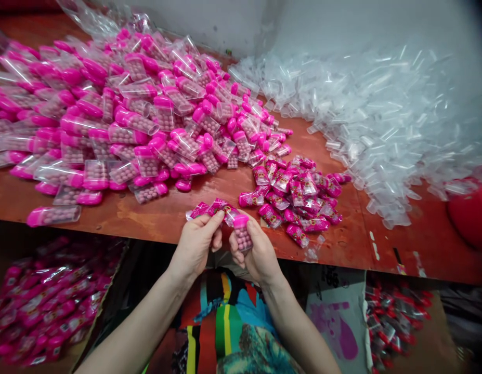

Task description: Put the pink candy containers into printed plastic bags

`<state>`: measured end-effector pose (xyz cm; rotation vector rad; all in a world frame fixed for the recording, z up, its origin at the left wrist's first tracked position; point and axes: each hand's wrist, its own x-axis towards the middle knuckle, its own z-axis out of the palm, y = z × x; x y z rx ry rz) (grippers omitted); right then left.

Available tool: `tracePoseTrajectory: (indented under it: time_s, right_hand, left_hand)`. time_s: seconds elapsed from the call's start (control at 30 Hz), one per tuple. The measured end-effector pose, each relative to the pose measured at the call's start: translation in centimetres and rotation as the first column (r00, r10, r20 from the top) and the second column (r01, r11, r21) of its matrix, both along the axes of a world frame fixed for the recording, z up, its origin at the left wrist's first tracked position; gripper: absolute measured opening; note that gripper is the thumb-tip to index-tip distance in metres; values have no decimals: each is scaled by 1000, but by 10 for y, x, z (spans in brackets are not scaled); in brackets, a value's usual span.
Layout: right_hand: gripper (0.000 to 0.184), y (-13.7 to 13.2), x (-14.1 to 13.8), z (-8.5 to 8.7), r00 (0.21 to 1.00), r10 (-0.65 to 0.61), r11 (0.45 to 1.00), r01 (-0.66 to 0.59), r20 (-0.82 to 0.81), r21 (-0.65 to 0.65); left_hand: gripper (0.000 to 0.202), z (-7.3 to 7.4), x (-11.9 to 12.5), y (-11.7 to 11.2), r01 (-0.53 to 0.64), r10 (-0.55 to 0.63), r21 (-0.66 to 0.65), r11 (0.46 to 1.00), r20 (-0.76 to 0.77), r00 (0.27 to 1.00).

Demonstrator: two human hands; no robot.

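Between the thumb and fingers of my left hand [197,241] is a printed pink wrapper [219,206], held just above the table's front edge. My right hand [261,252] grips a small clear candy container [243,239] with a pink cap, filled with pink balls. The wrapper reaches across to the cap; whether they touch I cannot tell. Close by on the right lies a small heap of pink containers in printed wrappers [299,192]. A large pile of unwrapped pink-capped containers [147,119] spreads over the table's left side.
Clear empty plastic tubes [342,114] are heaped at the back right of the red-brown table [147,221]. A red container [472,213] stands at the right edge. Below the table are a box of wrapped pink packs [49,301] and a box of red-capped pieces [396,317].
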<state>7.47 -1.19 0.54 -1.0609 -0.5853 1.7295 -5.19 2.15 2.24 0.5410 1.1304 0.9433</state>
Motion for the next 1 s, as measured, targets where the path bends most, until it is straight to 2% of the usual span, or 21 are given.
tracePoseTrajectory:
  time_s: [0.2, 0.3, 0.43, 0.5, 0.57, 0.6, 0.63, 0.67, 0.73, 0.8, 0.83, 0.93, 1.0]
  right_hand:
    - [43, -5, -4, 0, 972, -52, 997, 38, 231, 63]
    - [42, -7, -4, -1, 963, -41, 996, 20, 265, 84]
    - [46, -7, 0, 0, 915, -41, 986, -28, 401, 166]
    - [48, -7, 3, 1, 842, -39, 969, -100, 538, 228]
    - [51, -6, 7, 2, 720, -69, 945, -174, 691, 277]
    - [52, -6, 8, 2, 666, -86, 936, -200, 741, 289]
    - [53, -6, 9, 3, 646, -94, 931, -211, 758, 296]
    - [54, -7, 9, 3, 668, -88, 932, -207, 739, 299]
    - [57, -8, 10, 4, 797, -43, 946, -162, 602, 282]
    - [61, -10, 10, 5, 930, 34, 970, -120, 367, 214]
    - [61, -11, 10, 5, 968, 82, 979, -123, 237, 163]
    - [58, -11, 11, 4, 981, 186, 982, -183, -60, 48]
    - [56, -11, 10, 2, 982, 182, 983, -180, -51, 42]
  left_hand:
    - [43, -2, 2, -1, 5, -5, 15, 1000, -40, 999]
    - [40, -1, 1, 0, 58, -57, -12, 998, 76, 995]
    - [32, 0, 1, -1, 171, -152, -62, 983, 241, 959]
    - [33, 0, 3, -2, 195, -166, -75, 978, 287, 944]
    - [32, 0, 5, -4, 197, -162, -87, 976, 312, 936]
    - [31, 0, 6, -4, 193, -155, -93, 977, 316, 936]
    - [30, 1, 7, -5, 186, -147, -98, 978, 314, 938]
    - [30, 1, 8, -4, 170, -133, -99, 980, 308, 942]
    - [32, 3, 9, -3, 138, -106, -90, 986, 296, 949]
    - [34, 4, 8, -1, 118, -89, -83, 990, 296, 951]
    - [34, 4, 7, 0, 119, -89, -84, 989, 299, 950]
    - [34, 3, 5, 1, 153, -119, -97, 983, 296, 948]
    - [35, 2, 5, 0, 169, -134, -106, 980, 278, 951]
